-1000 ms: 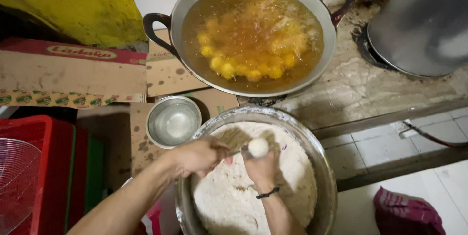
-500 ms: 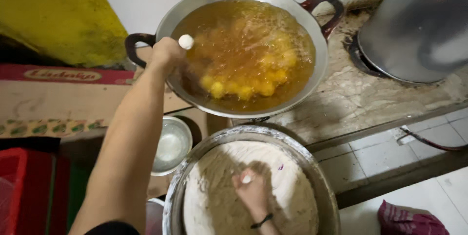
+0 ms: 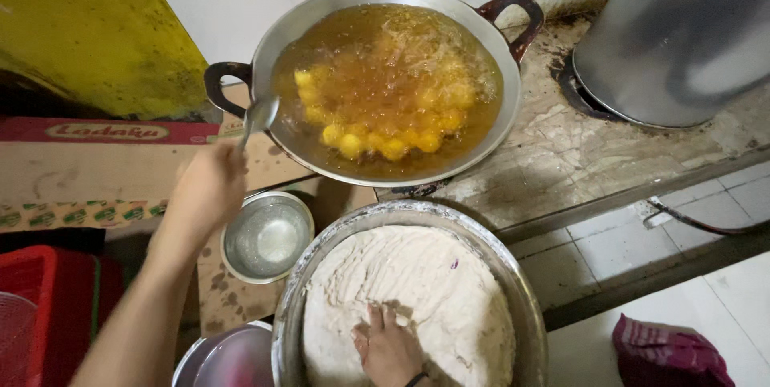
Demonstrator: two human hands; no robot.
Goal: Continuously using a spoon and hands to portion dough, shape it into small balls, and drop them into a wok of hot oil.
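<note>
The spoon (image 3: 258,118) is pinched by its handle in the curled fingers of the left hand (image 3: 207,190), its metal bowl pointing up and away from the fingertips and lying just over the near rim of the wok (image 3: 313,22), beside the wok's dark left handle. The right hand (image 3: 388,347) rests palm down in the white dough (image 3: 425,291), its fingers (image 3: 377,319) spread a little and pressed into the soft surface; it grips nothing that shows, though whether dough is gathered under the palm cannot be told. The dough fills the large metal basin (image 3: 513,291), heaped and furrowed around and beyond the right fingertips.

Past the spoon's tip, the wok holds bubbling amber oil (image 3: 385,58) with a cluster of yellow fried balls (image 3: 377,142) floating toward the near side. Below the left fingers, between that hand and the basin, sits a small steel bowl (image 3: 241,263) with a little clear liquid in it, just beside the basin's rim. Under the left wrist lie flattened cardboard boxes (image 3: 72,174), and farther out to that side a red crate (image 3: 56,307). Well beyond the right hand, on the stained counter (image 3: 577,154), stands a big steel pot (image 3: 674,34). A dark red cloth (image 3: 666,355) lies on the tiled floor.
</note>
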